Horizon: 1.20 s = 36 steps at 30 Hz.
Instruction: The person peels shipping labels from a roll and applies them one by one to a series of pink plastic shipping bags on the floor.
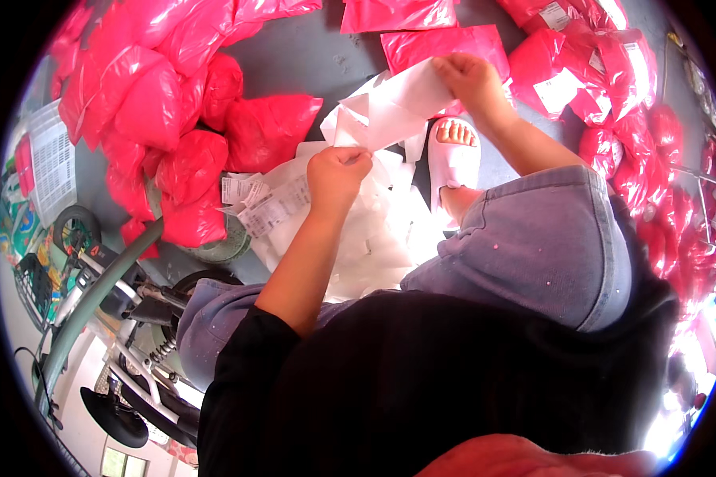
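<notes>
Between my two hands a strip of white label paper (403, 101) is stretched over the floor. My left hand (339, 173) pinches its lower left end between thumb and fingers. At its upper right end, my right hand (468, 74) grips the paper, close to a red plastic parcel bag (447, 45). Under and behind the strip lies a heap of white paper (364, 238), its right part washed out by glare. Printed labels (277, 206) bearing writing stick out from the heap beside my left forearm.
Red plastic parcels (149, 101) are piled at the left, and more labelled red parcels (611, 71) lie at the right. My foot in a pale sandal (453, 158) stands beside the paper heap. A scooter-like vehicle with a black wheel (77, 229) and a green pole (98, 304) occupy the lower left.
</notes>
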Each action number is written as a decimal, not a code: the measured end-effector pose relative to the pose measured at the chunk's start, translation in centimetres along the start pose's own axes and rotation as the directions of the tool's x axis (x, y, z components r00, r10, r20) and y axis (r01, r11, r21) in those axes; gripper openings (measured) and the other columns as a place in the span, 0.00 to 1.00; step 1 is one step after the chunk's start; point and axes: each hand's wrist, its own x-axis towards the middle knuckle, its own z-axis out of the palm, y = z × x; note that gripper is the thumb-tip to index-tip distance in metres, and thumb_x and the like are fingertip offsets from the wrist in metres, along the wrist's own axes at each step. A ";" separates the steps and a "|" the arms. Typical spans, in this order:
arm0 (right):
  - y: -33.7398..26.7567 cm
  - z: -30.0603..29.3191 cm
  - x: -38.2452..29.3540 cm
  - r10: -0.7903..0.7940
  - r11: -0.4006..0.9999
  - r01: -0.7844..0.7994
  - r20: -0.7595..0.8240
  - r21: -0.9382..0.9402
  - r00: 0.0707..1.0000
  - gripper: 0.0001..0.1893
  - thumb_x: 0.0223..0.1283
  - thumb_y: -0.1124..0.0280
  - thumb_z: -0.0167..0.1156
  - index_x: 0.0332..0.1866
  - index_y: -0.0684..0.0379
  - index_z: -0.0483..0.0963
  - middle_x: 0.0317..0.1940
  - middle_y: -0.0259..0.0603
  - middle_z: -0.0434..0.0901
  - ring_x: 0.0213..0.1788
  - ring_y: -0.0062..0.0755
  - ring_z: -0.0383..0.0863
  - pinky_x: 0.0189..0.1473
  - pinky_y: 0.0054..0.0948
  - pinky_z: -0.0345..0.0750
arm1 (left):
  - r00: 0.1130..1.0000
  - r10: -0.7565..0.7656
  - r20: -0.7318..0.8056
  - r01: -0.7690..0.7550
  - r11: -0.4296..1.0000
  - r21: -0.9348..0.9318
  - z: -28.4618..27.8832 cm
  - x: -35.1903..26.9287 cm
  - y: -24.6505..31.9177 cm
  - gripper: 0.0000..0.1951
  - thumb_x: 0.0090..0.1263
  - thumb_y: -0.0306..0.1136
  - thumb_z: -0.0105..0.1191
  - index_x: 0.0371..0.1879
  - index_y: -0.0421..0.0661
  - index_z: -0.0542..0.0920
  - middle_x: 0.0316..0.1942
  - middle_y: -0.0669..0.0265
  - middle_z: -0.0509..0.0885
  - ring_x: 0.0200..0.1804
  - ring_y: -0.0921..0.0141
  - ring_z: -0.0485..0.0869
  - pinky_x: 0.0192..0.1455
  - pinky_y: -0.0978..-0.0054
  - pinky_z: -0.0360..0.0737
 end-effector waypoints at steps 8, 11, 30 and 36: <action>3.9 -11.1 6.9 -0.166 0.986 0.150 -0.346 -0.072 0.924 0.14 0.57 0.64 0.57 0.40 0.65 0.76 0.28 0.33 0.79 0.28 0.15 0.75 0.29 0.16 0.71 | 0.998 0.024 0.062 -0.039 0.968 0.249 0.1 0.8 -5.7 0.10 0.50 0.32 0.58 0.26 0.38 0.82 0.20 0.62 0.82 0.23 0.74 0.78 0.29 0.79 0.73; 0.3 -13.5 6.4 -0.452 0.892 0.375 -0.488 -0.252 0.747 0.14 0.56 0.62 0.58 0.40 0.63 0.77 0.29 0.33 0.80 0.30 0.15 0.76 0.32 0.16 0.72 | 0.999 -0.013 0.047 -0.002 0.953 0.302 -0.7 0.9 -6.6 0.09 0.48 0.33 0.57 0.25 0.40 0.82 0.20 0.58 0.81 0.23 0.67 0.79 0.30 0.75 0.73; 12.0 -8.5 0.7 -0.681 0.232 0.520 0.245 -0.822 0.690 0.20 0.49 0.63 0.58 0.48 0.60 0.71 0.57 0.39 0.67 0.61 0.43 0.62 0.60 0.41 0.63 | 0.999 0.027 0.020 -0.033 0.909 0.417 -4.3 0.5 -3.5 0.10 0.50 0.32 0.58 0.28 0.38 0.82 0.26 0.57 0.82 0.30 0.69 0.80 0.35 0.76 0.73; 11.0 -3.5 7.0 -0.566 0.169 0.290 0.148 -0.942 0.811 0.31 0.52 0.47 0.51 0.61 0.51 0.60 0.64 0.38 0.57 0.66 0.42 0.53 0.64 0.49 0.49 | 0.997 0.026 -0.068 -0.002 0.943 0.333 -7.4 -2.7 -1.6 0.10 0.49 0.33 0.58 0.28 0.40 0.82 0.23 0.59 0.79 0.31 0.64 0.79 0.35 0.71 0.73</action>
